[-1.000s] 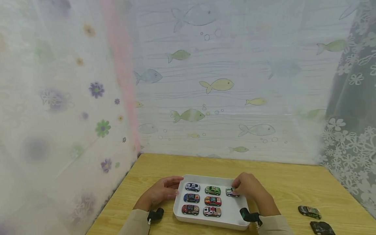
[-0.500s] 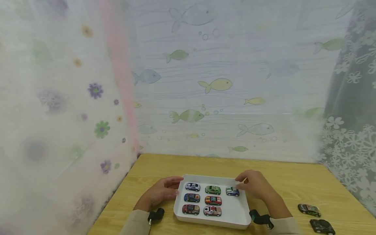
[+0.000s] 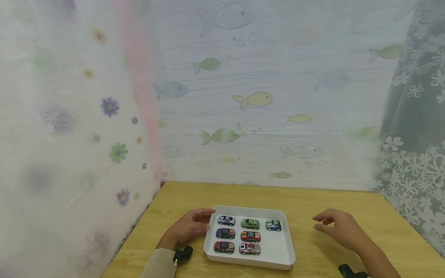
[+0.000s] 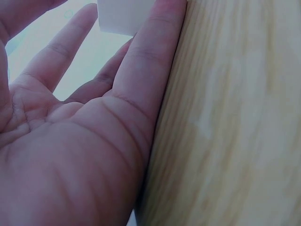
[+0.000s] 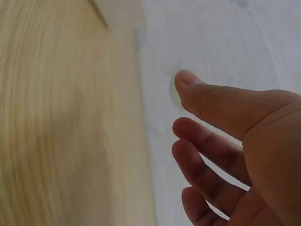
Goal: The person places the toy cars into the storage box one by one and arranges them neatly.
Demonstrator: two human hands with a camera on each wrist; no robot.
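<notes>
A white tray (image 3: 283, 247) lies on the wooden table (image 3: 347, 208) and holds several toy cars in rows. A green and blue car (image 3: 273, 225) stands alone at the tray's far right. My left hand (image 3: 192, 226) rests on the table with straight fingers against the tray's left wall; the left wrist view shows its fingers (image 4: 150, 61) beside the tray corner (image 4: 123, 16). My right hand (image 3: 335, 227) hovers over bare table to the right of the tray, fingers relaxed and holding nothing, as the right wrist view (image 5: 225, 141) confirms.
Sheer curtains with flowers hang on the left (image 3: 69, 135) and right (image 3: 413, 154). A fish-patterned backdrop (image 3: 257, 100) closes the far side of the table. A black wrist strap (image 3: 182, 255) sits by my left sleeve.
My right hand let go of the green and blue car in the tray and drew back to the right, over bare table. The two dark cars at right have left view.
</notes>
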